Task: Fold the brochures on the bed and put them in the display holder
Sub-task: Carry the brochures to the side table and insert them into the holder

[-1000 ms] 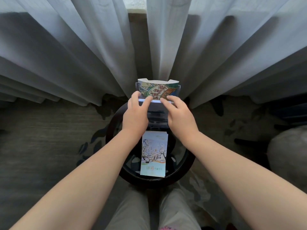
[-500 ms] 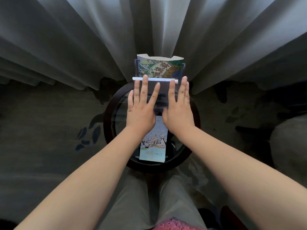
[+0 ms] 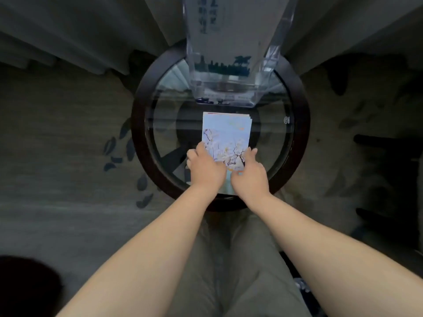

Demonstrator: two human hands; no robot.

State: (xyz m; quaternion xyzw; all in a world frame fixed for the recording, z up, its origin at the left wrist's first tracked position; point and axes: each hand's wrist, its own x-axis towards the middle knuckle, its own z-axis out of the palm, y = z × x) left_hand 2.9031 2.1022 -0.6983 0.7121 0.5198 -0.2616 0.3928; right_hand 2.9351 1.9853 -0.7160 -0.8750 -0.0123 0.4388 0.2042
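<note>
Two hands, left and right, grip the blossom brochures; display holder writing too blurred to read

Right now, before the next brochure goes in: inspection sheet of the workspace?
Surface: round glass table with a dark rim.
Job's things: stack of brochures lying flat on the glass, blossom print up; clear display holder at the table's far side, with a printed brochure standing inside.
Clutter: nothing seen.
Hands: left hand and right hand both grip the stack's near end, one at each side edge.
Cables: nothing seen.
Surroundings: curtains behind the table, patterned carpet around it, the person's trousers at the near side.
</note>
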